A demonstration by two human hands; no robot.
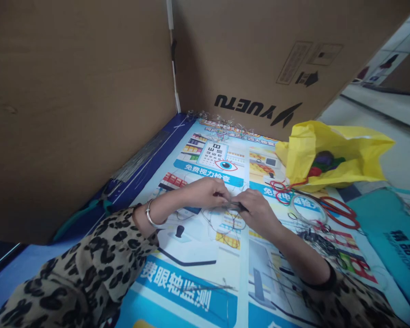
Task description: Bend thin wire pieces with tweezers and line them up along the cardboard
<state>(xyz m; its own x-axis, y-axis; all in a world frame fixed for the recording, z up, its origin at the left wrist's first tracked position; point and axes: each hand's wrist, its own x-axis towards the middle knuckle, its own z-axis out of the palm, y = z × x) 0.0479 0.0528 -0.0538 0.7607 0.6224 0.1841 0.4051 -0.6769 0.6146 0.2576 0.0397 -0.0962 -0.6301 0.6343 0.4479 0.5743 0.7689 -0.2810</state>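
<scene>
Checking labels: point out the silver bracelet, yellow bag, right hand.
silver bracelet point(148, 215): head view, band on the left wrist.
yellow bag point(357, 148): head view, upper flap.
right hand point(256, 210): head view, back of the hand.

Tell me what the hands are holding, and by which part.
The left hand and right hand pinch a thin wire between their fingertips; which part of it cannot be told.

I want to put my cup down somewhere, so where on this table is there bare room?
Barest: the poster between your forearms, and the strip from your left hand and right hand, both pinching thin wire, back to the eye chart. Crowded: red rings and wire loops by the yellow bag on the right; a wire bundle along the left cardboard.
</scene>
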